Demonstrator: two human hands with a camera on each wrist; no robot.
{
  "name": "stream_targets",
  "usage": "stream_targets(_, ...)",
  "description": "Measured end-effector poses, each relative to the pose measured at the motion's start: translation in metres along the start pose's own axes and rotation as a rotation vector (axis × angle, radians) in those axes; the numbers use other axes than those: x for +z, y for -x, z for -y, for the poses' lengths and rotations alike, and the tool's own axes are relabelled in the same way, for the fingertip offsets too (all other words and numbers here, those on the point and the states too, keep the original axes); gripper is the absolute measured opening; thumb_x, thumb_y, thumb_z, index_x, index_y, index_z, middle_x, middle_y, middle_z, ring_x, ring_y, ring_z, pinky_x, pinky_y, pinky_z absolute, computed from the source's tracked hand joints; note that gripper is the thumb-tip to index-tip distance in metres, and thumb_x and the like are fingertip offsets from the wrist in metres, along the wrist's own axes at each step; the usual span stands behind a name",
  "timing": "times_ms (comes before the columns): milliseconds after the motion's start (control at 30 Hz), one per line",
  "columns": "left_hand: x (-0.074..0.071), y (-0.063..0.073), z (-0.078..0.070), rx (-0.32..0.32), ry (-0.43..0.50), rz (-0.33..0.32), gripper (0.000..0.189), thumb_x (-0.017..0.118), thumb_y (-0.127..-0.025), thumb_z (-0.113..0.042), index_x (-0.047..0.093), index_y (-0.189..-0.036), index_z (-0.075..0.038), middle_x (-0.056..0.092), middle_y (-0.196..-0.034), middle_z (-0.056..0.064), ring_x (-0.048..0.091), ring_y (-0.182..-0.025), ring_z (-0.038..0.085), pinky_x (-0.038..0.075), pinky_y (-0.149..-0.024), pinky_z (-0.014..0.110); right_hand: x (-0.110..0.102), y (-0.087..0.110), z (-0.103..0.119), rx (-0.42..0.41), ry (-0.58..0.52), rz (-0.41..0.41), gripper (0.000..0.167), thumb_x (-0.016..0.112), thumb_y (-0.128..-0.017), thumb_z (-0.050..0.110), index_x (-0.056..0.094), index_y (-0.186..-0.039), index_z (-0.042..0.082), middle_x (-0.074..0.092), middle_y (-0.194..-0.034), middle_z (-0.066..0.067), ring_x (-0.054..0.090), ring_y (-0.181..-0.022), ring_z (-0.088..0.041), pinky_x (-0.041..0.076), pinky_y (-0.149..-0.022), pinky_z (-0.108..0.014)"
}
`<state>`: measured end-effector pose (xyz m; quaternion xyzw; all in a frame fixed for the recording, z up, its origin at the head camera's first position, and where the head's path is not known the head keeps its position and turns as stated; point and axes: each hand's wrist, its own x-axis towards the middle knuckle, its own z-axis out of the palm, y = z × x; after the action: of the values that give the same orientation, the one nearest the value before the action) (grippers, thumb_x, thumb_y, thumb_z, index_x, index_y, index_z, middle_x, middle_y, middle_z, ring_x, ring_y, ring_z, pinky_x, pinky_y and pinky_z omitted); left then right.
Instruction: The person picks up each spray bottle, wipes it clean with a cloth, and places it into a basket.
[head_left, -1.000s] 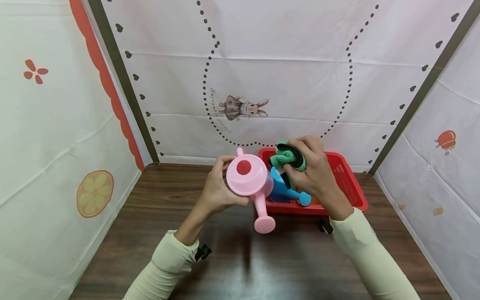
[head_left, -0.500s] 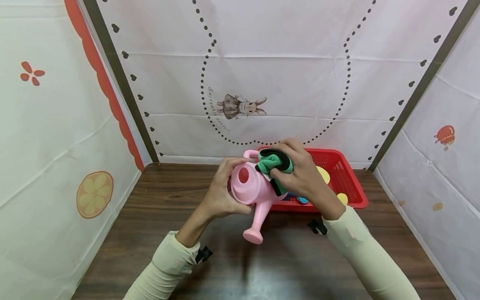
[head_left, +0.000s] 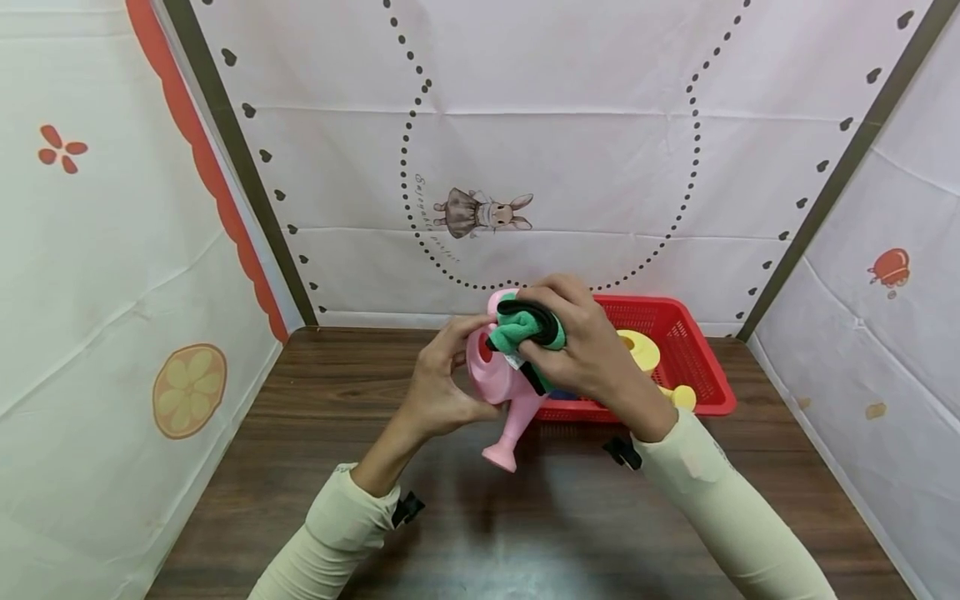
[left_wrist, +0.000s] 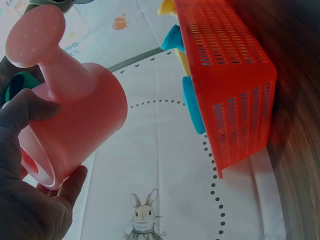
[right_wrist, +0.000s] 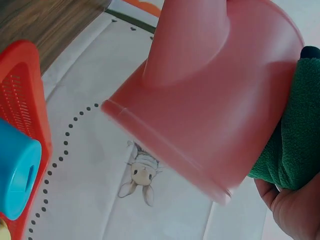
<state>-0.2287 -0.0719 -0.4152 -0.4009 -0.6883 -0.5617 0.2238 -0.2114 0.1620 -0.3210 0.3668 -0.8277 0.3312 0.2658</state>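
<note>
A pink toy watering can (head_left: 491, 375) is held off the table, tilted, its spout pointing down toward the front in the head view. My left hand (head_left: 442, 379) grips it from the left, thumb and fingers around the end with the red-looking opening. In the left wrist view the sprinkler head of the can (left_wrist: 35, 35) is at the upper left. My right hand (head_left: 585, 342) holds a bunched green cloth (head_left: 517, 325) with black edging against the can's side. The right wrist view shows the green cloth (right_wrist: 295, 130) pressed on the pink wall, with part of the hand below it.
Behind and right of the hands stands a red perforated basket (head_left: 697, 358) on the dark wood table (head_left: 337, 392). It holds a yellow toy watering can (head_left: 641, 350) and a blue one (right_wrist: 17, 170). Printed fabric walls (head_left: 555, 167) enclose the table's back and sides.
My right hand has brought the green cloth leftward from over the basket onto the pink watering can. The can has tilted and turned, its spout swinging left; yellow items in the basket have come into view.
</note>
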Motion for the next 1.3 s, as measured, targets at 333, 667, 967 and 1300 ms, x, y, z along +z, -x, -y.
stream_targets(333, -0.004, 0.004, 0.003, 0.033, -0.017, -0.059, 0.094, 0.097, -0.064, 0.003, 0.061, -0.150, -0.003, 0.064, -0.150, 0.022, 0.066, -0.127, 0.018, 0.071, -0.088, 0.033, -0.006, 0.001, -0.022, 0.144, 0.039, -0.023, 0.049, 0.080, -0.089, 0.017, 0.076, -0.134, 0.000, 0.070, -0.131, -0.020, 0.064, -0.122, -0.037, 0.063, -0.101, -0.058)
stream_targets(667, -0.003, 0.001, 0.004, 0.042, -0.040, -0.064, 0.093, 0.099, -0.066, 0.000, 0.061, -0.151, -0.004, 0.064, -0.148, 0.021, 0.066, -0.128, 0.022, 0.071, -0.090, 0.039, -0.015, 0.007, -0.040, 0.260, 0.080, -0.043, 0.043, 0.077, -0.093, 0.019, 0.076, -0.133, 0.004, 0.069, -0.131, -0.017, 0.063, -0.122, -0.033, 0.063, -0.098, -0.058)
stream_targets(967, 0.003, -0.005, 0.004, 0.082, -0.075, -0.027, 0.094, 0.101, -0.068, 0.002, 0.058, -0.151, -0.005, 0.067, -0.143, 0.020, 0.073, -0.119, 0.031, 0.071, -0.091, 0.035, -0.001, 0.003, -0.020, 0.122, 0.020, -0.078, 0.042, 0.077, -0.091, 0.016, 0.077, -0.130, 0.000, 0.070, -0.125, -0.019, 0.062, -0.119, -0.036, 0.061, -0.095, -0.055)
stream_targets(1300, 0.005, -0.006, 0.006, 0.117, -0.044, -0.029, 0.097, 0.106, -0.064, 0.001, 0.057, -0.148, -0.003, 0.064, -0.147, 0.021, 0.071, -0.128, 0.020, 0.069, -0.094, 0.028, 0.008, -0.001, 0.006, -0.075, -0.004, -0.108, 0.041, 0.080, -0.086, 0.009, 0.077, -0.127, 0.002, 0.072, -0.119, -0.015, 0.063, -0.114, -0.032, 0.062, -0.091, -0.046)
